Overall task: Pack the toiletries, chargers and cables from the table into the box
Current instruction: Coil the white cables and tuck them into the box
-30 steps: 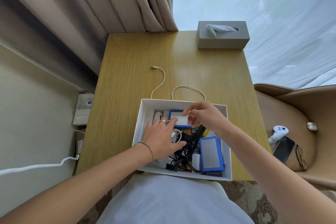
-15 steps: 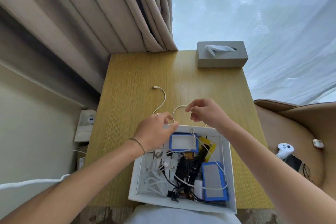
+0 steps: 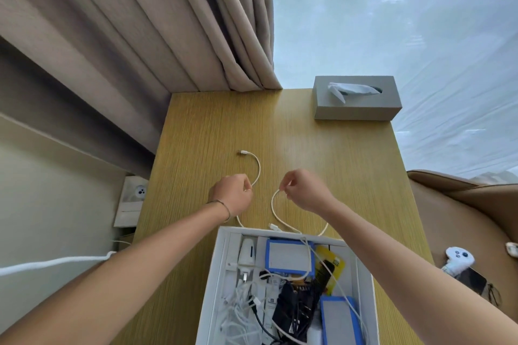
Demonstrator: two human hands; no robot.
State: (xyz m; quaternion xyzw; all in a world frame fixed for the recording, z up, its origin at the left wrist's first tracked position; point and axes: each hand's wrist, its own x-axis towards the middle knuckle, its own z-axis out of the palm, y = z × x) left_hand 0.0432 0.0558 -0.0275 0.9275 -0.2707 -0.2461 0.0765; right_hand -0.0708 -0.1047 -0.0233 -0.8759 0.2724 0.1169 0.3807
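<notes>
A white cable (image 3: 258, 166) snakes over the wooden table (image 3: 350, 162) just beyond the white box (image 3: 221, 263). My left hand (image 3: 232, 193) pinches the cable near its left bend, below the free plug end. My right hand (image 3: 304, 190) pinches another stretch of the same cable, whose loop runs down toward the box rim. The box holds two blue-edged cases, a yellow packet, a white charger, black items and several tangled cables.
A grey tissue box (image 3: 357, 98) stands at the table's far right corner. Curtains hang behind the table. A brown chair (image 3: 462, 218) to the right carries a white controller (image 3: 459, 259) and a phone. A wall socket (image 3: 133, 199) sits at the left.
Both hands left the box and moved out over the table. Each has taken hold of the white cable there. The view has tilted upward, so the box sits lower.
</notes>
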